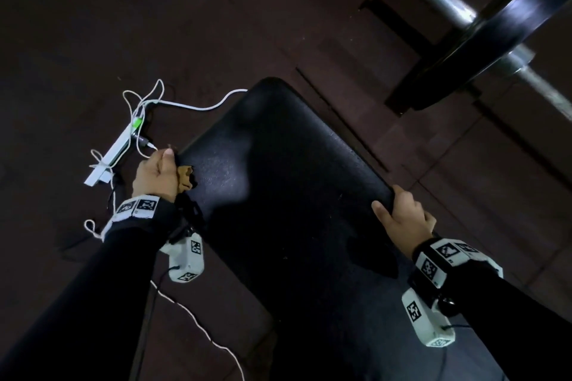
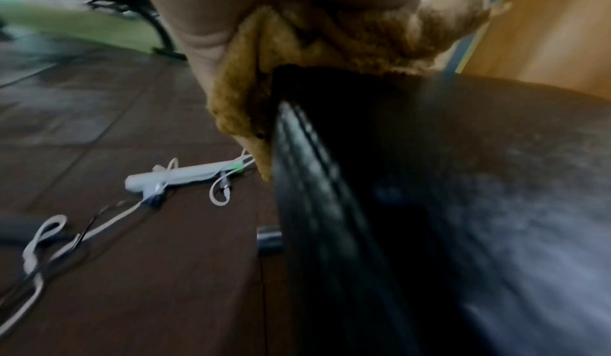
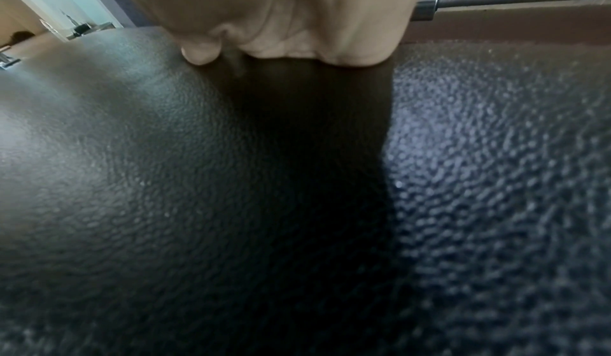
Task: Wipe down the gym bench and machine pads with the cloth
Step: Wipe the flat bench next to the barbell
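Note:
A black padded gym bench [image 1: 278, 170] runs from the lower right toward the middle of the head view. My left hand [image 1: 161, 173] grips a tan cloth [image 1: 185, 175] against the bench's left edge. In the left wrist view the cloth [image 2: 244, 95] wraps over that edge of the bench [image 2: 462, 204], under my left hand [image 2: 205, 21]. My right hand [image 1: 405, 219] clasps the bench's right edge, thumb on top and fingers curled over the side. The right wrist view shows my right hand [image 3: 281, 21] pressed on the textured black pad [image 3: 165, 178].
A white power strip [image 1: 114, 155] with tangled white cables [image 1: 185, 105] lies on the dark brown floor left of the bench, also in the left wrist view as the power strip [image 2: 178, 178]. A barbell with a black weight plate [image 1: 495, 28] hangs at the upper right.

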